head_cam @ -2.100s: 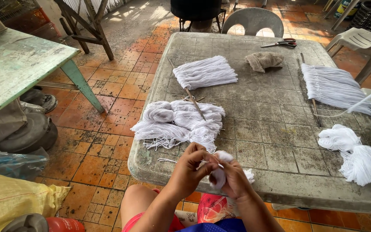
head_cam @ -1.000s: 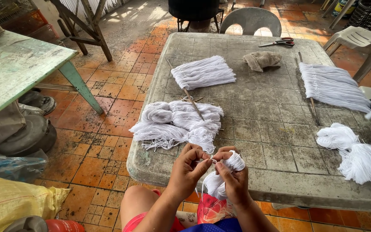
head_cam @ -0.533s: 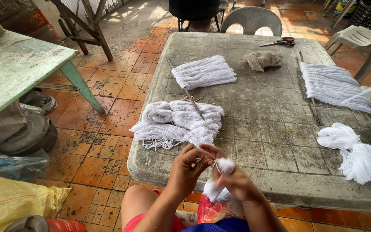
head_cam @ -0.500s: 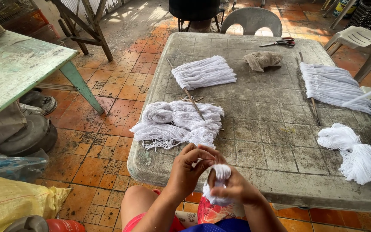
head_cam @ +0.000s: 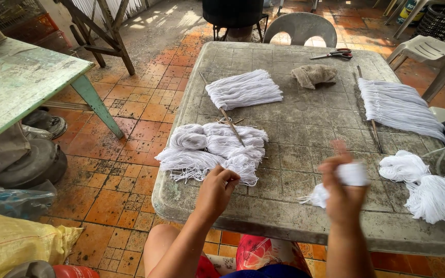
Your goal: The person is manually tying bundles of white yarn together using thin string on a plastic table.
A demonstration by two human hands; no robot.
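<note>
One white string bundle in right hand, tassel end pointing left.

yarn pile on table, scissors behind

Rough matt table (cotton yarn)

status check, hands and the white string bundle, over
Left hand pinched shut near the pile of white bundles. Right hand, blurred, grips a small white string bundle. Nothing between them on the table.
</note>
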